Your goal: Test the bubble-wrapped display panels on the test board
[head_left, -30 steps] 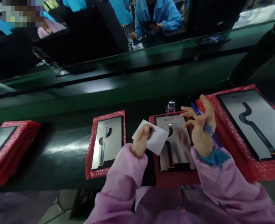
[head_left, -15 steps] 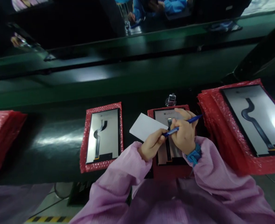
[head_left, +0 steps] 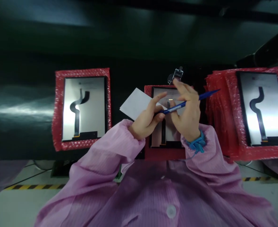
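My left hand (head_left: 145, 122) is closed at the near corner of a blank white sheet of paper (head_left: 135, 103), its index finger raised. One end of a blue pen (head_left: 176, 107) reaches the left fingertips. My right hand (head_left: 188, 110), with a blue band on the wrist, has the pen between thumb and fingers, its other end pointing right. Under both hands lies an LCD screen panel (head_left: 156, 138) with a dark flex cable, partly hidden, on red wrap (head_left: 148, 90). A metal clip (head_left: 178, 74) sits just beyond the right fingertips.
To the left, another screen panel (head_left: 91, 108) with a curved flex cable lies on a red bubble bag (head_left: 58, 126). At right, a stack of red bubble bags (head_left: 220, 116) carries a further panel (head_left: 273, 107). A dark post (head_left: 271, 45) stands at the upper right.
The view has tilted down, so the far side of the bench has left it. My left index finger has lifted, and my right fingers have straightened somewhat around the pen.
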Demonstrator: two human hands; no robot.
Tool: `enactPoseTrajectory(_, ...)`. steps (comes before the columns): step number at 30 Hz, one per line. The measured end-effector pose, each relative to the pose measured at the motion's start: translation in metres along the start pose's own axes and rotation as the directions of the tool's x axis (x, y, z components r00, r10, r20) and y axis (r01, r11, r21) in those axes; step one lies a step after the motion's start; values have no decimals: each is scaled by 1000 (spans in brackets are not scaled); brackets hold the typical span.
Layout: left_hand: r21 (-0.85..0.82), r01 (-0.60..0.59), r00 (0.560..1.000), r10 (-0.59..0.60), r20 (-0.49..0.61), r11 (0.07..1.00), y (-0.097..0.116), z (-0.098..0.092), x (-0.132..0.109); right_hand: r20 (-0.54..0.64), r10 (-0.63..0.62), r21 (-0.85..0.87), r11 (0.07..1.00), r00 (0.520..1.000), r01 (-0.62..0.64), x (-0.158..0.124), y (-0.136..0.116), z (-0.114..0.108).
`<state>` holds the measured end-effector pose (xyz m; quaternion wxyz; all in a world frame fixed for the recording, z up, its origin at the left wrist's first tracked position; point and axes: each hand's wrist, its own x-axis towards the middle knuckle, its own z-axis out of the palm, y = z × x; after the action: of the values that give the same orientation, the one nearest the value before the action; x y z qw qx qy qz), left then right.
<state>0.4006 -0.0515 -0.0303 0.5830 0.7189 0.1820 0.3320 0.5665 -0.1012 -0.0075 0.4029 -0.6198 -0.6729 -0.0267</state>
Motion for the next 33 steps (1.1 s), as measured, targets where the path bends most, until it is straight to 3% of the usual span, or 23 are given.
enactPoseTrajectory(5,126,5,1000,-4,-7,992,-1,-4,-4,-200,245,63,969,949,-237,-4,-6,-24)
enactPoseTrajectory(8,236,10,1000,-10,-2,972,-2,-8,-6,-201,415,221,902,887,-372,-20,-24,-58)
enactPoseTrajectory(11,334,102,995,-100,-24,937,-3,-11,-8,-178,541,443,790,822,-424,-40,-31,-103)
enactPoseTrajectory(13,381,164,986,-160,-42,910,-4,-11,-9,-271,569,484,778,776,-401,-52,-17,-135)
enactPoseTrajectory(15,408,185,982,-186,-39,894,-5,-12,-9,-389,554,414,819,736,-398,-63,11,-165)
enactPoseTrajectory(19,472,197,976,-218,-11,859,-4,-11,-8,-378,601,312,799,704,-514,-87,80,-207)
enactPoseTrajectory(23,595,184,968,-251,30,782,-2,-10,-6,-384,623,283,782,682,-555,-107,115,-211)
enactPoseTrajectory(27,641,173,966,-255,36,748,-5,-12,-7,-407,625,246,778,666,-579,-112,116,-205)
enactPoseTrajectory(33,685,153,963,-262,57,713,-11,-16,-9,-398,612,147,778,683,-611,-108,112,-204)
